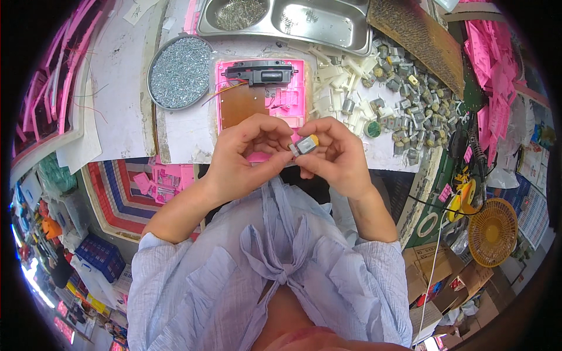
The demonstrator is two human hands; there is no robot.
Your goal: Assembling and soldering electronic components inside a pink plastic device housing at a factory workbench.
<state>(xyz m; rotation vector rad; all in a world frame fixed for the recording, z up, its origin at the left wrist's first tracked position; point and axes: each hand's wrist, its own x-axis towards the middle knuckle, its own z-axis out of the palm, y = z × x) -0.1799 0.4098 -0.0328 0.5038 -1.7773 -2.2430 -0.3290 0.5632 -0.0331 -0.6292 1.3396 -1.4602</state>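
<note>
Between my fingertips is a small silver motor [304, 145] with a yellow end. My right hand [339, 158] pinches its yellow end with thumb and fingers. My left hand [246, 155] is closed at the motor's other end, thumb and fingertips against it; whether a tiny part also sits in those fingers is hidden. Just beyond my hands lies a pink plastic housing [297, 79], holding a black plastic unit [257, 73] along its far side and a brown board [240, 105] on the left. Thin wires stick out at the housing's left edge.
Many loose motors [410, 111] lie to the right, beside white plastic parts [331, 73]. A round dish of screws [180, 71] stands left of the housing. At the back is a steel tray [322, 44] with compartments. Pink parts [167, 181] fill a striped-lined bin below left.
</note>
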